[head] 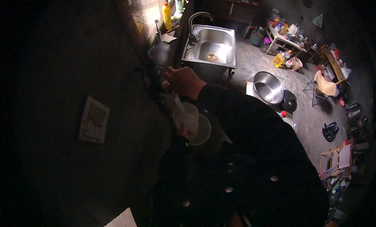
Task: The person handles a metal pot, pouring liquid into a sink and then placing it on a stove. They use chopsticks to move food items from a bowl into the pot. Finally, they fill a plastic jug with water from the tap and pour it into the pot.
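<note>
My left hand [183,131] grips a translucent plastic container [185,114], its fingers against the lower side. Just behind and partly under it is a second round translucent vessel [204,130]. Above the container my right hand [186,81] is bent with its fingers curled, beside dark fittings [157,70] along the wall. Shadow hides whether those fingers hold anything. A pale, blurred streak [177,101] runs between the right hand and the container; I cannot tell if it is water. A roundish, blurred pale object [160,53] stands beyond the right hand.
A stainless steel sink [216,45] with a curved faucet [192,24] stands ahead. A yellow bottle [166,16] is on the window ledge. To the right, a steel basin [268,87], oil jugs [279,60], a cluttered low table [286,36] and a draped folding chair [326,83] occupy the floor.
</note>
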The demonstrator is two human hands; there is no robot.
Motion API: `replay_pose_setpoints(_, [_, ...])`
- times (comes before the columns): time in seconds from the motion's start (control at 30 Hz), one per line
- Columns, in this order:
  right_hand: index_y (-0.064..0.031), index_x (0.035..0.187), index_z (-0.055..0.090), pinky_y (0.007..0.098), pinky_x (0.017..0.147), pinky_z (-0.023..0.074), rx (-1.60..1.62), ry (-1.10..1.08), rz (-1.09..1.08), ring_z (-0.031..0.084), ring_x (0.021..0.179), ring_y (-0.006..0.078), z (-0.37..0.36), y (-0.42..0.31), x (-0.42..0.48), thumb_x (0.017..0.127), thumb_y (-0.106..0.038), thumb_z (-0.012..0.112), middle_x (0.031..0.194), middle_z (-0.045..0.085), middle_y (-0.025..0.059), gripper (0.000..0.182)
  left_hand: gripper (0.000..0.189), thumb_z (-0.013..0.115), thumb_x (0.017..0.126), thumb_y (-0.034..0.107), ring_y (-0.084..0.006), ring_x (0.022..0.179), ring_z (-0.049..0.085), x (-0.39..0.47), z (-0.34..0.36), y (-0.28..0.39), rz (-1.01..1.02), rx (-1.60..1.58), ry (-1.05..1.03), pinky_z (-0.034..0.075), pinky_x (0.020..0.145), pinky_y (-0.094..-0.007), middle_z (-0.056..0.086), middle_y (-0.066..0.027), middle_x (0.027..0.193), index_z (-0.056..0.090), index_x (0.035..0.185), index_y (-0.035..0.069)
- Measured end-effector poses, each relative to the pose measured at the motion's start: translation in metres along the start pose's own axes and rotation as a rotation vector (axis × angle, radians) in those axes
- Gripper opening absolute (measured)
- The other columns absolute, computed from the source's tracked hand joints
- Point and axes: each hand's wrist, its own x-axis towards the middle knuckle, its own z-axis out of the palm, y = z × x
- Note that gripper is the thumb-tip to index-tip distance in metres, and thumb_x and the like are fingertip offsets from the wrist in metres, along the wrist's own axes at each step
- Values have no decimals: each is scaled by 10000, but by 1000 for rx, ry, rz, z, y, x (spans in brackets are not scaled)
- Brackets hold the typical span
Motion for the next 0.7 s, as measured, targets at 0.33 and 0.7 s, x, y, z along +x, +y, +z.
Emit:
replay_pose_setpoints(0.33, [-3, 1088, 472, 356, 413, 457, 26, 149, 313, 604, 530, 274, 37, -47, 3, 818, -130, 493, 610, 590, 147, 299, 525, 399, 868, 483, -234, 626, 556, -10, -7, -1, 48, 47, -25, 474, 592, -352, 570, -131, 764, 489, 1101, 22])
replay_pose_setpoints(0.7, [28, 1234, 376, 361, 503, 482, 184, 19, 171, 614, 603, 284, 13, -26, -24, 800, -146, 513, 694, 599, 148, 487, 489, 459, 850, 474, -221, 633, 547, -69, -27, -30, 64, 283, -127, 457, 581, -335, 560, -126, 784, 510, 1043, 28])
